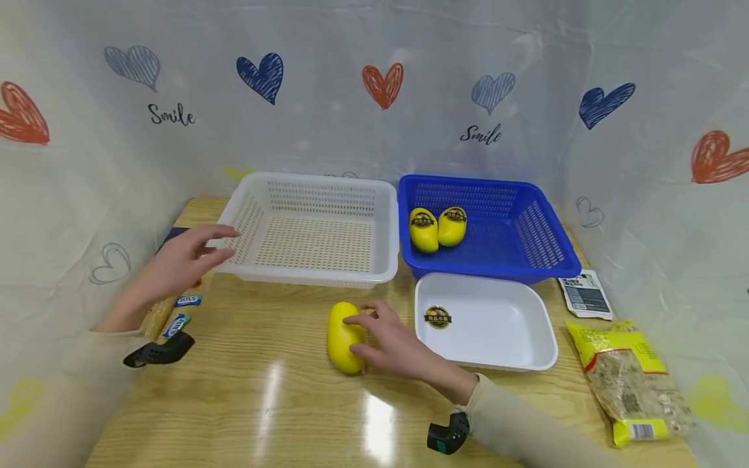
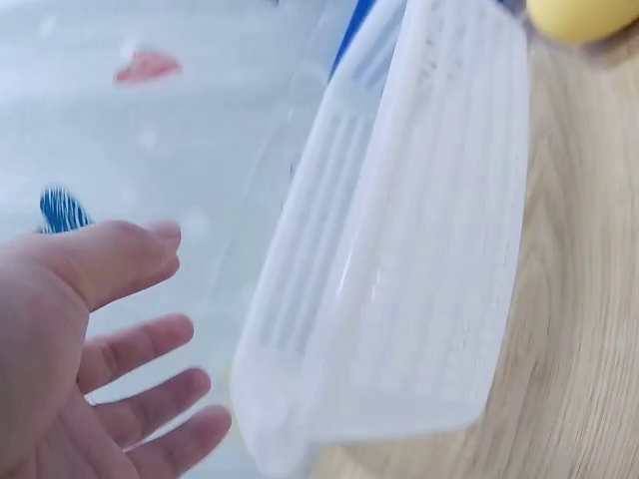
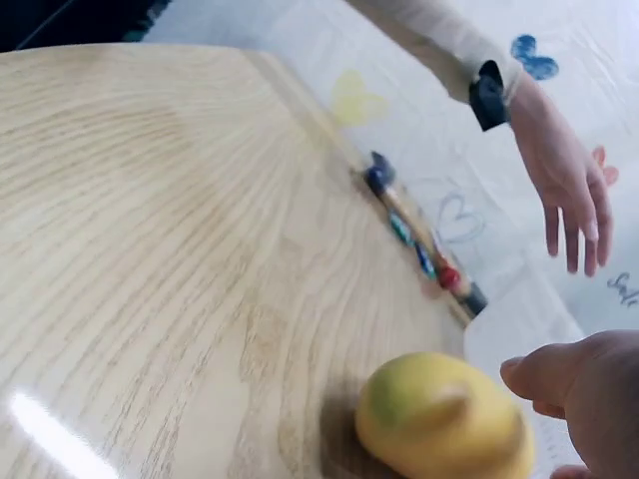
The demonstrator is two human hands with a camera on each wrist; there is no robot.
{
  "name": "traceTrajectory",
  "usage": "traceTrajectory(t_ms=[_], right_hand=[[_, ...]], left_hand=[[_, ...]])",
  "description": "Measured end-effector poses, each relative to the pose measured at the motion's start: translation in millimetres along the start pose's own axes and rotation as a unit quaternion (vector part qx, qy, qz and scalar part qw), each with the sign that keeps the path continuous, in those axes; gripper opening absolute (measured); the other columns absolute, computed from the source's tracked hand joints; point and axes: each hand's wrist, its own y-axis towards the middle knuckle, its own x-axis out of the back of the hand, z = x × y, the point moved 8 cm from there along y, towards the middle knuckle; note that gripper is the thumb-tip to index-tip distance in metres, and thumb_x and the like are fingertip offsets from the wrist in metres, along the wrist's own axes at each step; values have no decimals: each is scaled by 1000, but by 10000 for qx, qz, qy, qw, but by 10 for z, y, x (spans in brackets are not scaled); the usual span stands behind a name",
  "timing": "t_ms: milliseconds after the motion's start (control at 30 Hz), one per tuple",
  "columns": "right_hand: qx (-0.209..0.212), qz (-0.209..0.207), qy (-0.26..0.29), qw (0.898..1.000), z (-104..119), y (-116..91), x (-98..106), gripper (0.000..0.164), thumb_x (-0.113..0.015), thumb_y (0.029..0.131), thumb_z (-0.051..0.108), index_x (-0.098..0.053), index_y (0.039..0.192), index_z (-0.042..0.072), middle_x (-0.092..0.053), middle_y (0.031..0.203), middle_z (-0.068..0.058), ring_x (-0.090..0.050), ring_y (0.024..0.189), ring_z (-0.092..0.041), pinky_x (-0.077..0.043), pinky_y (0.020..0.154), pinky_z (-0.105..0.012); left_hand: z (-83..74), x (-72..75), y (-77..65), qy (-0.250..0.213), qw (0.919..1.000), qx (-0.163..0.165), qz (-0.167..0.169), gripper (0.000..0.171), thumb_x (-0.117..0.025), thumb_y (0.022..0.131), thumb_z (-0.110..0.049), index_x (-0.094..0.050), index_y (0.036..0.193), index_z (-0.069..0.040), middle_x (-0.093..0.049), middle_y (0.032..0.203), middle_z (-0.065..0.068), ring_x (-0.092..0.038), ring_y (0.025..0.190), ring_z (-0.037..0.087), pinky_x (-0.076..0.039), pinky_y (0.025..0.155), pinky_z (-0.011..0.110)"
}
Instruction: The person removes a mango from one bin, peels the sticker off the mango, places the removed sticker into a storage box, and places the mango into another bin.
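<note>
A yellow mango (image 1: pixel 344 341) lies lengthwise on the wooden table, in front of the white basket. My right hand (image 1: pixel 389 341) is at its right side, loosely bent fingers overlapping it in the head view. From the right wrist, the thumb (image 3: pixel 549 377) shows a little apart from the mango (image 3: pixel 439 414). My left hand (image 1: pixel 190 257) hovers by the left end of the white slotted basket (image 1: pixel 316 277), fingers spread. In the left wrist view that hand (image 2: pixel 100 339) holds nothing, beside the basket wall (image 2: pixel 429 249).
A blue basket (image 1: pixel 503 240) holds two labelled mangoes (image 1: pixel 424 231). Before it stands a white tray (image 1: pixel 497 331) with a round black-and-gold label (image 1: pixel 437 317). A yellow snack bag (image 1: pixel 634 390) and a flat packet (image 1: pixel 586 294) lie at right. Small blue packets (image 1: pixel 189 300) lie at left.
</note>
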Motion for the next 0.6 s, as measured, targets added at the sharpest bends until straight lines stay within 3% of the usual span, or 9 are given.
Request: traceTrajectory(t_ms=[33,133,200,267,367,400,533,600], right_hand=[[-17,-21,-52,10000,-17,27,-30,41,-67,94,23,-59,133,14,-37,146,-21,-48,117,-26,-45,93,-43],[-130,86,164,9997,-87,88,-125,43,-66,95,26,-57,135,16,-32,149,-23,-49,120,-30,-44,96,-47],[-218,259,418,9986,-129,112,-189,45,-64,96,27,-54,138,17,-29,150,-23,-47,125,-32,-43,98,-48],[-253,447,643,9966,-143,127,-247,46,-63,97,27,-51,140,18,-27,152,-22,-44,130,-34,-41,101,-48],[-255,546,783,9951,-130,141,-287,47,-63,96,25,-50,141,19,-24,154,-22,-38,135,-35,-39,104,-49],[-256,532,789,9951,-127,143,-291,47,-63,96,26,-51,141,20,-24,154,-22,-38,135,-35,-39,103,-48],[-333,496,915,9940,-132,128,-311,45,-66,94,30,-55,137,22,-27,153,-18,-47,125,-30,-45,95,-38],[-390,531,977,9930,-137,110,-328,43,-67,93,34,-57,134,24,-30,151,-14,-49,121,-27,-46,91,-33]], left_hand=[[115,52,6,42,9999,91,-53,36,-56,101,-18,-56,134,-2,-51,136,22,-61,97,17,-47,67,19],[450,124,19,-126,9982,581,-9,41,-55,102,-23,-53,136,0,-46,138,23,-55,106,22,-46,83,32],[641,116,14,-432,9949,903,145,45,-52,103,-27,-48,140,-1,-44,140,21,-51,113,21,-44,90,33],[781,101,-5,-642,9897,1237,320,51,-49,103,-33,-44,144,-4,-43,141,19,-49,117,19,-43,92,40],[929,73,-18,-824,9837,1516,501,56,-47,103,-40,-40,148,-8,-45,140,16,-48,105,-2,-42,89,32],[967,62,-17,-846,9820,1598,553,57,-47,103,-42,-39,149,-10,-45,140,17,-47,105,-3,-42,91,36],[1056,-11,10,-919,9769,1782,741,61,-48,100,-48,-38,150,-15,-47,140,18,-49,112,15,-39,95,51],[1082,-53,28,-920,9754,1827,823,62,-48,99,-51,-37,150,-17,-49,139,19,-49,114,24,-40,93,50]])
